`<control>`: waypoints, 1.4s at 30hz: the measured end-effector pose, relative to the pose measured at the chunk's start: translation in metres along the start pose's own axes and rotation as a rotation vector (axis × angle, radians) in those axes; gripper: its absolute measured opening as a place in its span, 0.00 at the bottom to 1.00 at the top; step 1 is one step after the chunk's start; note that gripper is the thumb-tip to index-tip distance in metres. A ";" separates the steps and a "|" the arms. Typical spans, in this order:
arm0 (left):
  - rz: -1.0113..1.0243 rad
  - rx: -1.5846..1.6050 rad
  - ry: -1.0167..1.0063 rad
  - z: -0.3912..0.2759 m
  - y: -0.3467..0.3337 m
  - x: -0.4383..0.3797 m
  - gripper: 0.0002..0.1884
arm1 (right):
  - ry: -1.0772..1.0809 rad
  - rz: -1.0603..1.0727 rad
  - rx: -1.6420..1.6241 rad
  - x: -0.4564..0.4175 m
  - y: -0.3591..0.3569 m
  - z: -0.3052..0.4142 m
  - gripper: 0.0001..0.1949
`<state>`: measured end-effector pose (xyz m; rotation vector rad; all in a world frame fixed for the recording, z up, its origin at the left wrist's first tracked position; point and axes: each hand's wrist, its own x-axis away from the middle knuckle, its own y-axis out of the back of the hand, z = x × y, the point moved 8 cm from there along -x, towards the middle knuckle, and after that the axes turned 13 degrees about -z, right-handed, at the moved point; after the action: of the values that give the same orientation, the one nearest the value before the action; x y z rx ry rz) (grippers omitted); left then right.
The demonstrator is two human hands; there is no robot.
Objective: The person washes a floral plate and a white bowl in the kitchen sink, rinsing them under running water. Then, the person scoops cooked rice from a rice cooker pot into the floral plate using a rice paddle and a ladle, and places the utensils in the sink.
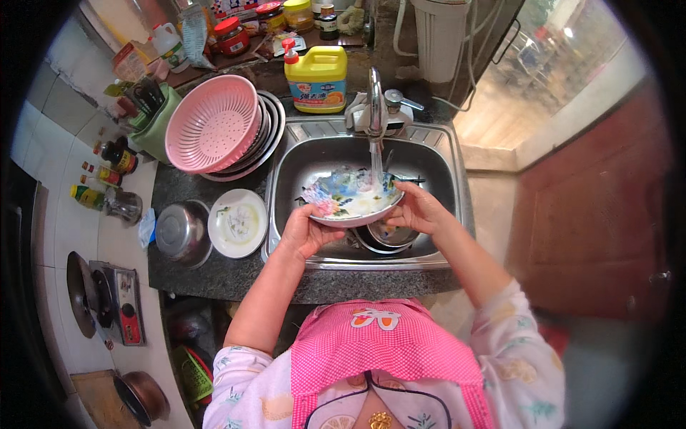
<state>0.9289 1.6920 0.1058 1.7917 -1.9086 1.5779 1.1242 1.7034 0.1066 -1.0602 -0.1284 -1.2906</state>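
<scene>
Between my two hands a flower-patterned plate is held over the steel sink. My left hand grips its near left rim, thumb on top and fingers beneath. On the right rim, my right hand holds it the same way. Water runs from the chrome faucet onto the plate, whose surface looks wet and whitish in places. Below it in the sink sits a metal bowl, partly hidden by the plate and my right hand. Dark utensils show behind the plate's right edge.
Left of the sink are a white plate, a metal pot and a pink colander on stacked basins. A yellow detergent jug stands behind the sink. Farther left are a stove and bottles. A reddish door is at right.
</scene>
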 end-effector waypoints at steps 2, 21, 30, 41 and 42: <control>0.048 0.045 0.080 0.017 -0.009 -0.002 0.23 | -0.085 -0.001 -0.004 0.014 0.008 -0.002 0.27; -0.198 0.017 -0.528 -0.022 0.011 -0.021 0.45 | 0.270 -0.208 -0.161 -0.062 -0.005 -0.008 0.19; 0.005 0.269 -0.062 0.034 -0.015 -0.062 0.28 | 0.319 -0.351 0.284 -0.007 -0.012 0.034 0.22; -0.137 -0.389 -0.117 -0.005 -0.008 -0.019 0.25 | -0.042 -0.237 0.147 -0.008 0.044 -0.008 0.22; -0.195 -0.357 -0.206 -0.015 0.008 -0.019 0.29 | 0.021 -0.276 0.252 -0.012 0.031 -0.006 0.21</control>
<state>0.9202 1.7138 0.0956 1.9623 -1.8775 0.9528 1.1428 1.7047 0.0786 -0.8313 -0.4227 -1.4887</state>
